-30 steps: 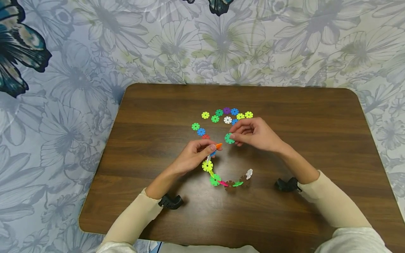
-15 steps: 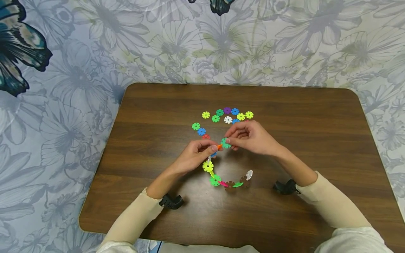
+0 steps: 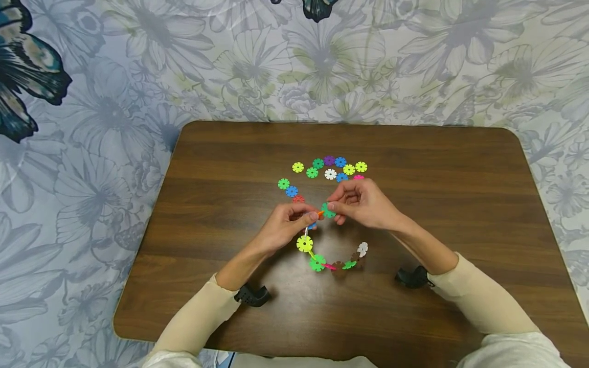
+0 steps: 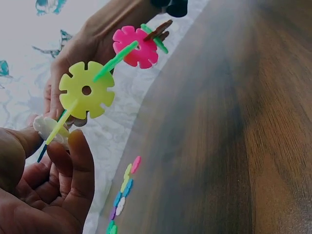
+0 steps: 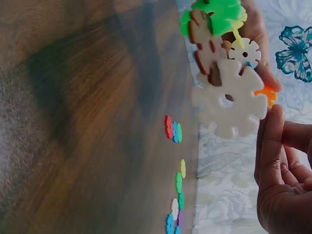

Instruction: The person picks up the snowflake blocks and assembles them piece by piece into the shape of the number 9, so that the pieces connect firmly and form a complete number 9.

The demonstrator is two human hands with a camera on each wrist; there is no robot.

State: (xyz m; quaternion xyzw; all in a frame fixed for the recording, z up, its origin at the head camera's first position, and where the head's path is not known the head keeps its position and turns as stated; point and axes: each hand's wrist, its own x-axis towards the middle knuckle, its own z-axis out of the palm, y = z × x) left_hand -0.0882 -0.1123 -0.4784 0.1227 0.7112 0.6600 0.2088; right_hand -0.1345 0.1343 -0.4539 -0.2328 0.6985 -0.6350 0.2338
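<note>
My left hand pinches the upper end of a chain of notched plastic discs, close to an orange disc. Between the thumb and fingertips of my right hand is a green disc, its edge meeting the orange one; whether their notches interlock, I cannot tell. Below the left hand the chain hangs in a curve through a yellow disc and a bright green disc to a white disc at its free end. The left wrist view shows a pink disc in the chain.
Loose discs lie farther back on the brown table, among them a purple disc, a white disc and a yellow disc. A red disc lies just behind the left hand.
My right hand has come left and slightly down, bringing the green disc against the orange one. The left hand keeps its grip, and the hanging chain has shifted slightly right.
</note>
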